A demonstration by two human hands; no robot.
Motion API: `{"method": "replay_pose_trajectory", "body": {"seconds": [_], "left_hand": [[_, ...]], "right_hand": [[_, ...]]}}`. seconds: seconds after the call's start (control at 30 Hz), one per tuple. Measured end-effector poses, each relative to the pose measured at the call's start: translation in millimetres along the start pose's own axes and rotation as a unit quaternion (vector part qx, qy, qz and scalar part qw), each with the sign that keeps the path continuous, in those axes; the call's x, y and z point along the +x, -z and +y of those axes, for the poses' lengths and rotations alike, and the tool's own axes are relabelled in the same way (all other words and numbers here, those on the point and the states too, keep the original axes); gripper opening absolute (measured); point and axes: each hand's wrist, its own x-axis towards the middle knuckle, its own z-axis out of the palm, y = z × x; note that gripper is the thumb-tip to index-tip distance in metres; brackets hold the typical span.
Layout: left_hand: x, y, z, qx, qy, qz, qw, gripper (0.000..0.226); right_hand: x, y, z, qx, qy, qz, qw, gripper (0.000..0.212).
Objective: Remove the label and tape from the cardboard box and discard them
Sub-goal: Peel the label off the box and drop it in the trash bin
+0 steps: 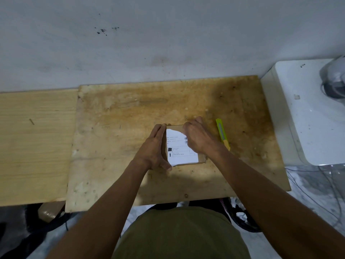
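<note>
Cardboard box (201, 160), flat and brown, lay on the stained plywood tabletop (130, 113) under a white printed label (179, 148) with a torn upper edge, left hand (155, 148) flat against its side, right hand (197, 136) pinching the label's corner, beside a green plastic knife (222, 133).

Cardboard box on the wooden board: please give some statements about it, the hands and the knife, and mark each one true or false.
1. The left hand rests flat against the left side of the cardboard box. True.
2. The white label is already fully off the box. False: it still covers most of the top, with its far edge torn.
3. The right hand holds the utility knife. False: the knife lies on the board, to the right of that hand.
4. The right hand is at the label's far right corner. True.
</note>
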Motion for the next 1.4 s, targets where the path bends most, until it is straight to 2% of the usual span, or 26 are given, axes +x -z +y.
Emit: {"method": "replay_pose_trajectory", "body": {"seconds": [0.13,0.3,0.4,0.53,0.73,0.83,1.0,1.17,1.23,1.4], "left_hand": [[-1,1,1,-0.003,0.001,0.003,1.000,0.156],[-1,1,1,0.004,0.000,0.002,1.000,0.156],[0,2,1,0.008,-0.002,-0.004,1.000,0.157],[0,2,2,0.011,-0.004,-0.006,1.000,0.157],[0,0,1,0.006,-0.005,-0.004,1.000,0.157],[-1,0,1,0.001,-0.006,-0.001,1.000,0.155],[-1,0,1,0.005,-0.010,0.003,1.000,0.156],[-1,-1,0,0.005,-0.004,0.004,1.000,0.156],[-1,-1,0,0.005,-0.002,0.005,1.000,0.155],[1,0,-2,0.024,-0.014,0.006,1.000,0.157]], "right_hand": [[-1,-5,9,0.036,0.038,-0.045,0.998,0.023],[-13,1,15,0.177,0.015,-0.065,0.982,0.010],[-20,-5,16,0.193,0.003,-0.008,0.981,0.010],[-22,-14,12,0.156,-0.006,0.090,0.984,0.019],[-20,-26,14,0.026,0.019,0.165,0.986,0.019],[-19,-27,14,0.018,0.029,0.157,0.987,0.019],[-23,-24,5,-0.008,0.045,0.157,0.987,0.004],[-25,-24,2,0.003,0.003,0.138,0.990,0.026],[-26,-24,2,0.005,-0.003,0.130,0.991,0.027],[-29,-23,2,0.154,-0.026,0.100,0.983,0.011]]}}
